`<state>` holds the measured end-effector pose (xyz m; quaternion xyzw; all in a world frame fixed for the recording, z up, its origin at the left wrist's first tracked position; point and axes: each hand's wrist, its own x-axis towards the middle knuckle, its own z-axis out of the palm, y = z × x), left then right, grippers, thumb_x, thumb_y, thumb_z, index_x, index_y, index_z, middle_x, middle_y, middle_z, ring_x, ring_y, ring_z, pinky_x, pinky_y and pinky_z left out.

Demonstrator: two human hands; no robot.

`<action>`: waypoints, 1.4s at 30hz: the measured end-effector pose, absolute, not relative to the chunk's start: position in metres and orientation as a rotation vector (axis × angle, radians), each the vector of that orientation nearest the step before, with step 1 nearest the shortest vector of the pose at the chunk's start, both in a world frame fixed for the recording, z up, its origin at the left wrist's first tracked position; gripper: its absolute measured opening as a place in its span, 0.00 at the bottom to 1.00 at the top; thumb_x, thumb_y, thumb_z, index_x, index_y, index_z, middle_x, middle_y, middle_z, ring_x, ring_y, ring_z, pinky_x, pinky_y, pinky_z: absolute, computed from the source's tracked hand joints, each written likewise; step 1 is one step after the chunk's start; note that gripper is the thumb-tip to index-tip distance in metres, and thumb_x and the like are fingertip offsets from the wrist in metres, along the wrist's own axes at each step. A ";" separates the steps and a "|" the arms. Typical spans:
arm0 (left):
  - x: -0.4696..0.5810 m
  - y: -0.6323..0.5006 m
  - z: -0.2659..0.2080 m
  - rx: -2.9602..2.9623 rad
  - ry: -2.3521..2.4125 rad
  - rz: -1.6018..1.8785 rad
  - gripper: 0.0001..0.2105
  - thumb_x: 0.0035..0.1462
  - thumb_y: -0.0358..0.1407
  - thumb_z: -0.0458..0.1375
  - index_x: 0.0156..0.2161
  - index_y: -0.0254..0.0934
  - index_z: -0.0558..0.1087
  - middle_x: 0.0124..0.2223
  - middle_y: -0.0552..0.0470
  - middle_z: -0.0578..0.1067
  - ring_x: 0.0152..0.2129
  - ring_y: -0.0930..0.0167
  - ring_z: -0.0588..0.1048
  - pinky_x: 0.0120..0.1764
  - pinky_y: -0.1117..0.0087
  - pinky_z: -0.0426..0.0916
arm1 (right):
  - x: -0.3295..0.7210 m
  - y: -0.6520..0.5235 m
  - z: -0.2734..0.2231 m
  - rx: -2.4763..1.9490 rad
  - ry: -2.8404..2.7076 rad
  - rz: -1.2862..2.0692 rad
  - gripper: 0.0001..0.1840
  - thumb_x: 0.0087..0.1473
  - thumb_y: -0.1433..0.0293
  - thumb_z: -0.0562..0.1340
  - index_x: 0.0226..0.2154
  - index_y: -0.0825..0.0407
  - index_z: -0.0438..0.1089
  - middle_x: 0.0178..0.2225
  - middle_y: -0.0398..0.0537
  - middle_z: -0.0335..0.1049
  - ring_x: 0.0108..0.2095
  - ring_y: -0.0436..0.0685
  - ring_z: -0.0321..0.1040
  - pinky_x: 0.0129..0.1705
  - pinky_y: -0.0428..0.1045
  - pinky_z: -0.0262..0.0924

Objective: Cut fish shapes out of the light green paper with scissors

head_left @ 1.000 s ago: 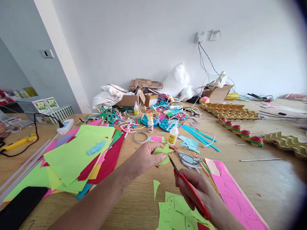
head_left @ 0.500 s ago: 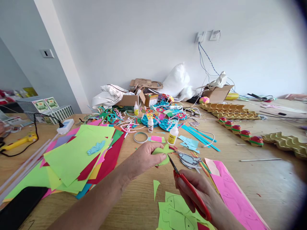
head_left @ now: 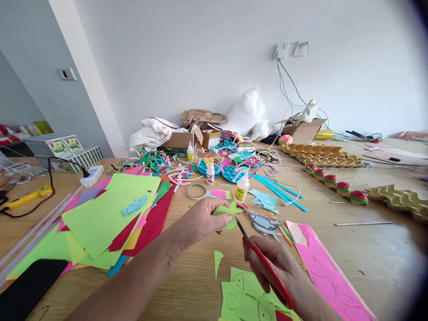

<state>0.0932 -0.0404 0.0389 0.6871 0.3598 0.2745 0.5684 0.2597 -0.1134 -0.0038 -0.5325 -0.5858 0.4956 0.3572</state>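
Your left hand [head_left: 202, 220] pinches the green paper cutout [head_left: 231, 209], likely light and easily creased, best held at its left side, while your right hand [head_left: 280, 259] grips red scissors [head_left: 262, 256].

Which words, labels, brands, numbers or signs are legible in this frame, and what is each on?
None can be read with certainty.
White plastic squeeze bottle with yellow label: print too small.
Small white bottle with dark-printed label: too small.
Small rear bottle with yellow label: too small.
Two white-and-green square labels at left: too blurred.
Red-handled metal scissors and light-green paper cutout: no lettering visible.
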 end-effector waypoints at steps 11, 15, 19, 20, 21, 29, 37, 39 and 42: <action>0.090 -0.039 0.038 1.671 0.938 0.584 0.11 0.50 0.38 0.54 0.39 0.36 0.70 0.32 0.57 0.66 0.24 0.78 0.63 0.29 0.76 0.60 | 0.261 -0.112 -0.010 -1.382 -1.485 1.333 0.25 0.46 0.46 0.55 0.17 0.50 0.56 0.08 0.32 0.49 0.09 0.43 0.43 0.13 0.41 0.40; 0.090 -0.039 0.040 1.652 0.999 0.581 0.16 0.49 0.39 0.55 0.43 0.37 0.69 0.33 0.56 0.67 0.25 0.77 0.65 0.30 0.76 0.60 | 0.261 -0.111 -0.011 -1.372 -1.473 1.345 0.26 0.46 0.45 0.54 0.18 0.51 0.57 0.08 0.32 0.49 0.09 0.43 0.43 0.13 0.42 0.39; 0.089 -0.039 0.039 1.661 0.994 0.557 0.14 0.49 0.39 0.54 0.41 0.37 0.70 0.26 0.58 0.65 0.24 0.76 0.63 0.28 0.76 0.60 | 0.260 -0.111 -0.009 -1.399 -1.469 1.339 0.26 0.46 0.46 0.55 0.17 0.50 0.56 0.08 0.32 0.48 0.09 0.43 0.42 0.13 0.42 0.38; 0.089 -0.039 0.039 1.665 0.987 0.556 0.12 0.49 0.39 0.54 0.39 0.37 0.70 0.25 0.59 0.64 0.23 0.77 0.63 0.28 0.76 0.59 | 0.260 -0.111 -0.009 -1.411 -1.476 1.331 0.25 0.46 0.47 0.55 0.17 0.50 0.56 0.08 0.32 0.48 0.09 0.43 0.42 0.13 0.42 0.38; 0.089 -0.039 0.040 1.670 0.976 0.559 0.11 0.49 0.39 0.54 0.37 0.36 0.70 0.25 0.59 0.63 0.23 0.77 0.63 0.28 0.77 0.59 | 0.260 -0.111 -0.009 -1.419 -1.487 1.321 0.24 0.47 0.48 0.55 0.17 0.50 0.55 0.08 0.32 0.48 0.09 0.43 0.42 0.13 0.41 0.39; 0.087 -0.036 0.044 1.681 0.823 0.550 0.05 0.50 0.34 0.53 0.27 0.35 0.66 0.23 0.60 0.60 0.19 0.79 0.58 0.24 0.78 0.57 | 0.265 -0.111 -0.016 -1.421 -1.588 1.218 0.21 0.52 0.54 0.53 0.18 0.50 0.54 0.10 0.33 0.49 0.11 0.44 0.45 0.13 0.41 0.40; 0.086 -0.029 0.032 1.625 0.807 0.596 0.06 0.50 0.37 0.54 0.31 0.35 0.67 0.25 0.58 0.62 0.21 0.78 0.61 0.25 0.77 0.60 | 0.267 -0.109 -0.019 -1.336 -1.467 1.280 0.22 0.54 0.52 0.52 0.19 0.51 0.57 0.08 0.34 0.52 0.11 0.45 0.43 0.15 0.43 0.41; 0.086 -0.030 0.036 1.648 0.820 0.574 0.06 0.50 0.37 0.54 0.30 0.35 0.66 0.25 0.59 0.62 0.20 0.78 0.61 0.25 0.77 0.59 | 0.268 -0.108 -0.019 -1.285 -1.427 1.257 0.22 0.53 0.51 0.52 0.20 0.51 0.58 0.08 0.35 0.52 0.12 0.46 0.45 0.17 0.43 0.42; 0.087 -0.034 0.042 1.696 0.839 0.520 0.05 0.49 0.36 0.54 0.28 0.36 0.64 0.23 0.60 0.61 0.20 0.78 0.60 0.24 0.77 0.56 | 0.270 -0.107 -0.017 -1.197 -1.336 1.170 0.20 0.51 0.53 0.56 0.21 0.51 0.60 0.13 0.36 0.55 0.16 0.47 0.49 0.20 0.44 0.45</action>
